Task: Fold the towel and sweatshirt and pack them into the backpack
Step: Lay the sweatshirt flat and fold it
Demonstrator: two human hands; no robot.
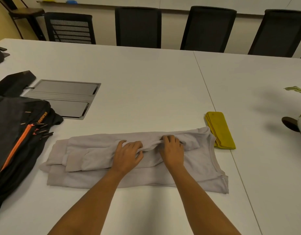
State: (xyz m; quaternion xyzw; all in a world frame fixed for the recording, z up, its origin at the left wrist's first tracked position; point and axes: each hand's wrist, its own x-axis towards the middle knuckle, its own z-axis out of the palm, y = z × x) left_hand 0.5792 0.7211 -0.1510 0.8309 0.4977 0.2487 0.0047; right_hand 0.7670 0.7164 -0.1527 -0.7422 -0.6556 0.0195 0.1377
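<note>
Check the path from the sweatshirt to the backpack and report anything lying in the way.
Nothing visible lies in the way. The left hand and right hand grip the sweatshirt, and only bare table separates its left edge from the backpack. The folded towel lies on the opposite side, at the sweatshirt's right end.

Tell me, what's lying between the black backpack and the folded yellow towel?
The partly folded light grey sweatshirt lies there, with the left hand and right hand holding its fabric; the head view shows it.

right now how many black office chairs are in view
4 black office chairs in a row: far left, centre-left, centre-right, far right. A fifth may sit offscreen right.
</note>
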